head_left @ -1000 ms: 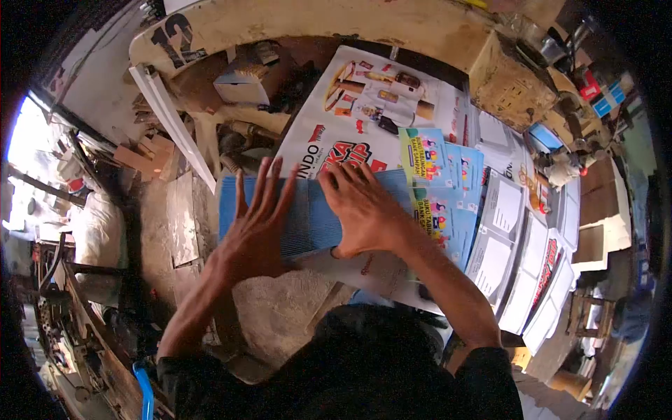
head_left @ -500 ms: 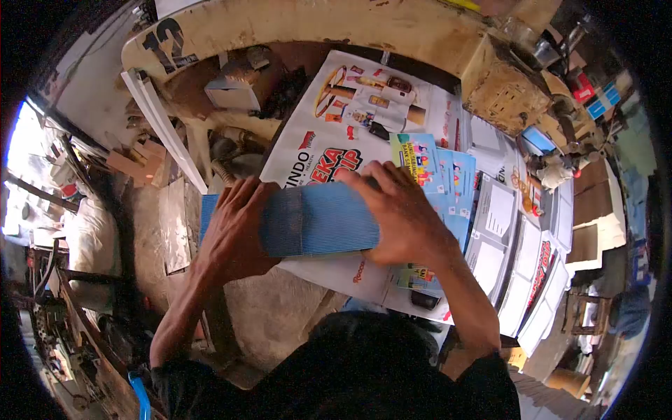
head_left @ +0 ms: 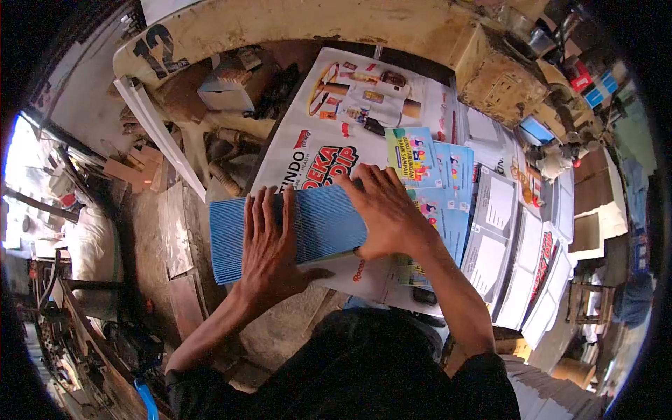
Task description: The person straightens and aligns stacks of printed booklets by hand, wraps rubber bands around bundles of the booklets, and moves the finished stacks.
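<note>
A long stack of thin blue booklets [head_left: 227,238] is held above the near left part of the printed sheet, edges facing up. Across its middle lies my left hand [head_left: 271,255], fingers stretched out flat and thumb pointing away from the near side. My right hand [head_left: 395,217] grips the right end, fingers over the far edge and thumb at the near edge. Just beyond my right hand, several booklets with a yellow-green and blue cover [head_left: 413,157] lie overlapping on the printed sheet [head_left: 287,150]. The stack's underside is hidden.
A worn cream machine frame [head_left: 294,28] marked 12 curves along the back. Printed white and grey sheets [head_left: 490,245] lie in layers at the right, beside an open cardboard box [head_left: 588,241]. A white bar [head_left: 161,136] slants at the left.
The stack has tilted, its left end now lower and nearer me. My left hand has shifted right along it, fingers straightened and thumb released outward. My right hand keeps its hold.
</note>
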`<action>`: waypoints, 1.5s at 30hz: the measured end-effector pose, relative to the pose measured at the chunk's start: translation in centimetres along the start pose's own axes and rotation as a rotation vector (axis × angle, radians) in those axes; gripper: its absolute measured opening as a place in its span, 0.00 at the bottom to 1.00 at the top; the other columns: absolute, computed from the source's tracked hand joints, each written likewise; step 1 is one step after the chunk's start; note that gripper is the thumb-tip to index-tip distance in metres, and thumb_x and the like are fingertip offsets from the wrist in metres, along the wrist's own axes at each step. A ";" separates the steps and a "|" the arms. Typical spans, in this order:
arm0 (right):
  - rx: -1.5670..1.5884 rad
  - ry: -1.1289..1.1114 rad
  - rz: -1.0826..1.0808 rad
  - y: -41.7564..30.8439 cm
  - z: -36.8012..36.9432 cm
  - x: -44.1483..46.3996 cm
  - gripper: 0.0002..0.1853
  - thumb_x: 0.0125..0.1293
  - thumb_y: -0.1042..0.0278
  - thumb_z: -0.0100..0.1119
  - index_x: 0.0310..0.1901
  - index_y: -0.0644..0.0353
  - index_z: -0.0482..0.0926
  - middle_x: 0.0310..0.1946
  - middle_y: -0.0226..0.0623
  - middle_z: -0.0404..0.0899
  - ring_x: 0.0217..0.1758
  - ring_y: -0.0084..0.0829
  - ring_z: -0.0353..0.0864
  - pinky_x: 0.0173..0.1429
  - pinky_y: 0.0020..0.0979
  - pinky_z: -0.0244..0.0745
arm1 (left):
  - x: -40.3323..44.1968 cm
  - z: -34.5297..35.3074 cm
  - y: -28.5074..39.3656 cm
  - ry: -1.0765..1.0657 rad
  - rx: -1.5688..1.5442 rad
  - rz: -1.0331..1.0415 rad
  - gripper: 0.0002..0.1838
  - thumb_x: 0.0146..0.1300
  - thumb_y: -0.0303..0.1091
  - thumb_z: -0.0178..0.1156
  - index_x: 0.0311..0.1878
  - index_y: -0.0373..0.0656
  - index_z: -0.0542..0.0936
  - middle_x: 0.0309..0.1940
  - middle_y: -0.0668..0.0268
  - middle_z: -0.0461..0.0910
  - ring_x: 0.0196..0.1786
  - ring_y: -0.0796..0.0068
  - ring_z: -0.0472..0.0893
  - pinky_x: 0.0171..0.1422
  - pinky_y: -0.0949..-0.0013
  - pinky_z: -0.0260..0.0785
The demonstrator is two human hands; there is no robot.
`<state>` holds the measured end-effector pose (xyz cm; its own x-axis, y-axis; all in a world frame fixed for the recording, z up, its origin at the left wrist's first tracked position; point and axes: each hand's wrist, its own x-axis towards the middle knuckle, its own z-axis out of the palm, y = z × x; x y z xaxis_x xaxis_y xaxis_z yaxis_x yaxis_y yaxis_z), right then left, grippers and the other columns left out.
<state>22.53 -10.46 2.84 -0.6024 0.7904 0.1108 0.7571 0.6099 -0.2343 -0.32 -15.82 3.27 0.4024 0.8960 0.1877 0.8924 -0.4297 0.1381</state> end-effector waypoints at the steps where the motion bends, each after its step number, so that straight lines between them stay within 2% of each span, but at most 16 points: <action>1: -0.006 0.008 0.001 0.0 -0.2 0.1 0.60 0.27 0.55 0.79 0.68 0.64 0.63 0.58 0.50 0.65 0.67 0.50 0.64 0.75 0.50 0.55 | 0.3 0.1 0.0 0.018 -0.014 -0.026 0.64 0.38 0.42 0.78 0.75 0.29 0.50 0.62 0.43 0.62 0.65 0.39 0.64 0.76 0.43 0.50; 4: 0.058 0.000 -0.015 -0.7 -0.3 -0.4 0.62 0.30 0.50 0.81 0.71 0.63 0.61 0.61 0.53 0.64 0.69 0.51 0.62 0.76 0.52 0.52 | 1.3 0.0 0.0 0.019 -0.079 -0.083 0.61 0.36 0.45 0.79 0.71 0.30 0.57 0.56 0.47 0.67 0.61 0.46 0.67 0.70 0.46 0.58; 6: 0.256 0.258 -0.114 -3.0 1.1 -1.6 0.66 0.33 0.42 0.80 0.74 0.66 0.57 0.66 0.58 0.60 0.74 0.53 0.58 0.80 0.53 0.45 | 1.4 0.3 -0.3 -0.015 -0.033 -0.118 0.55 0.34 0.46 0.80 0.66 0.31 0.64 0.53 0.51 0.69 0.58 0.48 0.69 0.67 0.48 0.60; 9: 0.064 0.364 -0.091 -6.6 3.0 -0.8 0.68 0.37 0.36 0.77 0.74 0.71 0.53 0.71 0.63 0.55 0.77 0.56 0.52 0.82 0.54 0.39 | 1.3 0.7 -0.6 0.119 -0.027 0.000 0.49 0.36 0.44 0.78 0.62 0.34 0.67 0.51 0.51 0.71 0.58 0.48 0.70 0.67 0.47 0.60; 12: -0.054 0.204 -0.003 -5.3 0.6 -0.4 0.67 0.40 0.33 0.74 0.73 0.75 0.54 0.72 0.66 0.53 0.79 0.57 0.49 0.82 0.55 0.36 | 1.6 0.0 -0.1 0.202 -0.058 0.074 0.48 0.37 0.45 0.79 0.62 0.34 0.67 0.49 0.50 0.72 0.58 0.49 0.72 0.68 0.47 0.60; 14: -0.206 0.107 0.023 -4.3 1.3 -0.2 0.58 0.46 0.42 0.71 0.71 0.74 0.56 0.68 0.64 0.59 0.76 0.57 0.55 0.82 0.56 0.39 | 1.6 0.1 -0.2 0.145 -0.103 0.023 0.46 0.38 0.47 0.79 0.58 0.34 0.68 0.48 0.51 0.72 0.56 0.49 0.72 0.65 0.49 0.61; 16: -0.212 0.152 0.022 -3.8 2.0 0.0 0.46 0.48 0.56 0.66 0.67 0.74 0.63 0.60 0.60 0.66 0.69 0.54 0.64 0.78 0.52 0.50 | 1.7 0.6 -0.5 0.122 -0.100 -0.003 0.45 0.38 0.48 0.79 0.57 0.35 0.69 0.47 0.51 0.72 0.55 0.49 0.72 0.63 0.50 0.62; 17: -0.203 0.253 -0.007 -3.4 2.9 0.6 0.36 0.46 0.67 0.61 0.60 0.73 0.68 0.50 0.55 0.70 0.60 0.49 0.70 0.70 0.46 0.61 | 1.7 0.9 -0.6 0.093 -0.093 -0.035 0.44 0.39 0.50 0.79 0.55 0.35 0.69 0.46 0.52 0.73 0.53 0.49 0.72 0.61 0.51 0.64; 20: -0.212 0.300 -0.002 -3.2 3.4 1.1 0.32 0.46 0.69 0.60 0.56 0.72 0.71 0.46 0.52 0.71 0.55 0.45 0.72 0.63 0.42 0.67 | 1.6 1.3 -0.9 0.130 -0.088 -0.008 0.43 0.38 0.51 0.79 0.53 0.35 0.70 0.44 0.52 0.73 0.51 0.50 0.73 0.58 0.51 0.64; 27: -0.151 0.216 -0.025 -2.9 3.7 1.0 0.33 0.44 0.70 0.61 0.57 0.71 0.71 0.44 0.51 0.73 0.54 0.45 0.72 0.62 0.42 0.68 | 1.4 1.7 -1.0 0.155 -0.088 -0.015 0.43 0.37 0.50 0.80 0.52 0.35 0.71 0.44 0.53 0.73 0.50 0.50 0.73 0.57 0.51 0.65; 30: -0.087 0.287 -0.063 -2.1 3.7 -0.5 0.37 0.44 0.64 0.67 0.59 0.71 0.71 0.49 0.52 0.72 0.56 0.47 0.72 0.65 0.45 0.67 | 1.5 1.4 -1.4 0.111 -0.067 -0.015 0.43 0.35 0.47 0.81 0.52 0.35 0.71 0.43 0.53 0.73 0.50 0.51 0.73 0.57 0.52 0.64; 34: -0.053 0.321 0.075 0.6 1.2 -3.1 0.49 0.36 0.44 0.79 0.56 0.71 0.72 0.54 0.52 0.68 0.58 0.51 0.71 0.67 0.49 0.66 | 1.6 1.0 -0.8 0.081 -0.078 -0.034 0.43 0.33 0.41 0.81 0.53 0.37 0.70 0.44 0.55 0.72 0.51 0.52 0.72 0.57 0.53 0.64; 36: -0.062 0.271 0.077 1.3 1.3 -2.5 0.49 0.37 0.42 0.78 0.56 0.70 0.72 0.53 0.51 0.68 0.58 0.51 0.71 0.64 0.49 0.68 | 1.5 0.8 -0.7 0.140 -0.078 0.010 0.42 0.34 0.40 0.81 0.53 0.37 0.70 0.45 0.56 0.72 0.50 0.52 0.72 0.56 0.53 0.64; 38: -0.075 0.228 0.075 1.4 1.3 -2.2 0.49 0.37 0.40 0.77 0.56 0.69 0.73 0.52 0.49 0.68 0.57 0.50 0.72 0.62 0.49 0.71 | 1.1 0.5 -1.0 0.088 -0.075 -0.029 0.45 0.36 0.39 0.80 0.58 0.36 0.69 0.49 0.52 0.72 0.55 0.50 0.72 0.63 0.52 0.64; 41: -0.029 0.162 0.123 1.3 0.9 -2.1 0.49 0.37 0.36 0.77 0.56 0.67 0.73 0.49 0.47 0.69 0.56 0.47 0.73 0.56 0.50 0.74 | -0.5 0.5 -2.2 0.049 -0.052 -0.012 0.55 0.39 0.43 0.80 0.69 0.32 0.61 0.61 0.45 0.69 0.67 0.45 0.68 0.79 0.47 0.51; 45: -0.071 0.212 0.100 1.4 1.2 -2.1 0.50 0.35 0.34 0.77 0.55 0.65 0.73 0.47 0.45 0.70 0.55 0.45 0.75 0.52 0.49 0.76 | -2.7 -0.5 -5.1 0.018 -0.014 -0.095 0.56 0.40 0.52 0.80 0.68 0.33 0.62 0.60 0.48 0.69 0.66 0.45 0.69 0.79 0.46 0.51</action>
<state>24.61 -11.32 1.14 -0.4624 0.8369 0.2928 0.8308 0.5243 -0.1868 -6.04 -16.06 2.53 0.3120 0.9307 0.1907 0.9234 -0.3443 0.1698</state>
